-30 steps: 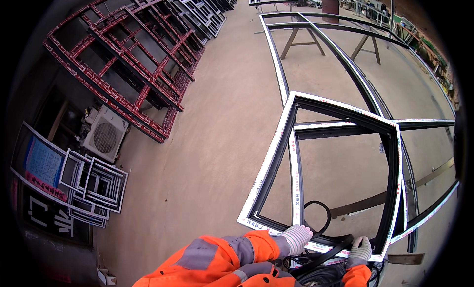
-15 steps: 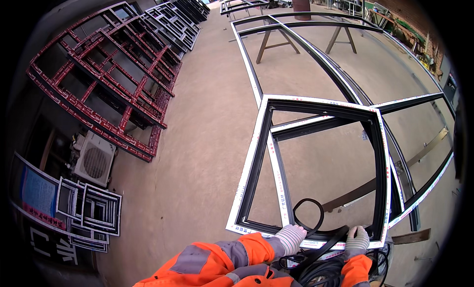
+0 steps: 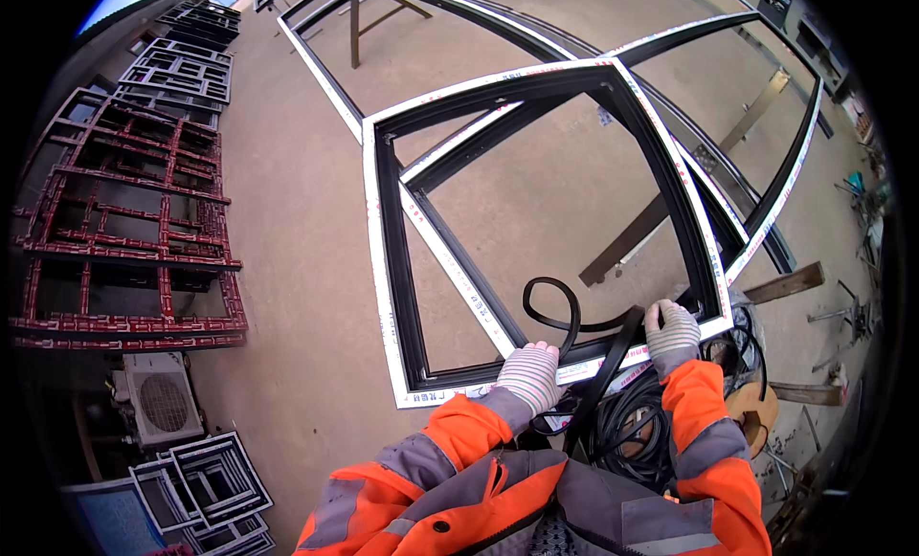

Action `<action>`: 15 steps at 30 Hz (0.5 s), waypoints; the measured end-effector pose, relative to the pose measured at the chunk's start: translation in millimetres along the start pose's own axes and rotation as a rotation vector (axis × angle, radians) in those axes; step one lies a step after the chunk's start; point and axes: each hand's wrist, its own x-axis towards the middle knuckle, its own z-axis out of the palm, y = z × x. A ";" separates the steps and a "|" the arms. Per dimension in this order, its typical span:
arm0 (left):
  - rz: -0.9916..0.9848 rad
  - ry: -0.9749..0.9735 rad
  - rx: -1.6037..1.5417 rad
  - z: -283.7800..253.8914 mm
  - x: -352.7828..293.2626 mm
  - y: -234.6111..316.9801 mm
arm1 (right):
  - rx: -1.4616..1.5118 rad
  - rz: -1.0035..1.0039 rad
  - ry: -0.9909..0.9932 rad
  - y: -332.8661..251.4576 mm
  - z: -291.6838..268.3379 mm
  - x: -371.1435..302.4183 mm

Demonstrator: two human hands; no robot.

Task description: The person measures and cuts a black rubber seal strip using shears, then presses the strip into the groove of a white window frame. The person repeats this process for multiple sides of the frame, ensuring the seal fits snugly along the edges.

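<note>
A white-edged black window frame lies before me, its near bar close to my body. My left hand, in a striped knit glove, is closed at this near bar, where one end of a looped black rubber strip runs into its fingers. My right hand, gloved the same way, is pinched near the right corner, on the strip beside the bar. Its fingertips partly hide what they grip. A wider stretch of strip hangs over the bar between my hands, down to a coiled black bundle.
Larger frames lie beneath and beyond this one. Red-wrapped frames lean at the left, above an air-conditioner unit and small white frames. Wooden supports stick out at the right, near a round wooden spool.
My view has turned and shifted right, so the frame sits higher and further left. Both hands stay at the near bar, and the strip's loop has become flatter and wider.
</note>
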 end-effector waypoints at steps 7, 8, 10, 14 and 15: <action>0.130 0.148 0.101 27.4 5.2 -3.9 | -0.020 0.018 -0.038 16.5 10.2 -2.5; 0.128 0.140 0.112 26.5 6.9 -1.4 | -0.017 0.023 -0.044 18.5 9.4 -4.3; 0.115 0.100 0.132 23.9 7.0 -0.9 | 0.009 0.037 -0.025 17.0 8.1 -6.0; 0.116 0.102 0.137 26.8 5.1 -4.6 | 0.022 0.025 -0.029 14.2 11.4 -6.1; 0.104 0.088 0.129 26.1 6.6 -5.0 | 0.018 0.029 -0.030 13.9 12.5 -4.9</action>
